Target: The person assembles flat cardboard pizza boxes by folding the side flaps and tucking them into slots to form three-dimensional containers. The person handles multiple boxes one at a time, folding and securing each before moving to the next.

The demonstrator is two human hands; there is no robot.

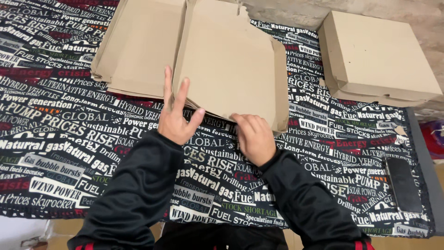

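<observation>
the left hand (175, 121) is spread, fingers fanned against the near edge of a flat, matte brown cardboard box panel (231, 65) lying at its 1 o'clock. the right hand (255, 137) is curled, fingertips pressed on that same edge; whether it pinches is hidden. at 10 o'clock lie more flat cardboard sheets (138, 46), cut off at the top; at 2 o'clock, a folded cardboard box (377, 60); beneath, a black printed tablecloth (60, 139).

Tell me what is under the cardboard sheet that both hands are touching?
Under the cardboard sheet lies the printed cloth, and its left edge overlaps a flat cardboard stack. The left hand and right hand press its near edge. Anything beneath its middle is covered.
</observation>
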